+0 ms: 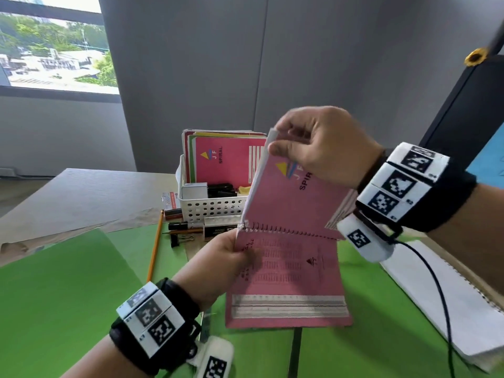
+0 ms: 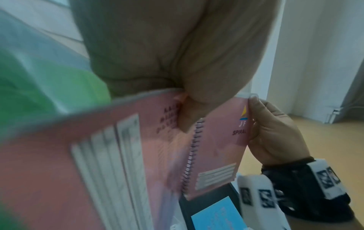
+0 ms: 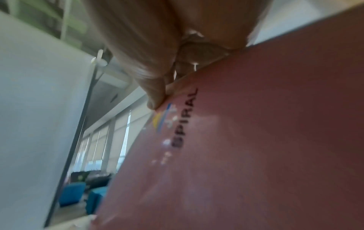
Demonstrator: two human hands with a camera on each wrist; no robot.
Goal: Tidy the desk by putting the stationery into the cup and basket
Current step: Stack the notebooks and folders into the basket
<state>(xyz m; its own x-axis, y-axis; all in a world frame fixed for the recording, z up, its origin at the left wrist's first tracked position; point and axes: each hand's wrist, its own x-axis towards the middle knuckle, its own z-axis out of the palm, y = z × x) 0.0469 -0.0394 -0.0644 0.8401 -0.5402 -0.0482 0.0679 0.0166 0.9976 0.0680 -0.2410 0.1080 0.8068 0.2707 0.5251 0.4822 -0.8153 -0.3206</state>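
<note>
left hand (image 1: 231,255): pinches the pink spiral notebook (image 1: 289,268) at its coil end.
right hand (image 1: 321,148): pinches the raised cover.
advice: close it flat, then stand it in the white basket (image 1: 212,207).

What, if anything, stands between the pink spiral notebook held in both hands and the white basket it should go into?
Nothing visible stands between them. The pink spiral notebook, pinched by the right hand and left hand, is held open just in front of the white basket. Upright notebooks already fill the basket's back.

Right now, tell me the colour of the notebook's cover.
Pink; the spiral notebook cover shows best in the head view.
</note>
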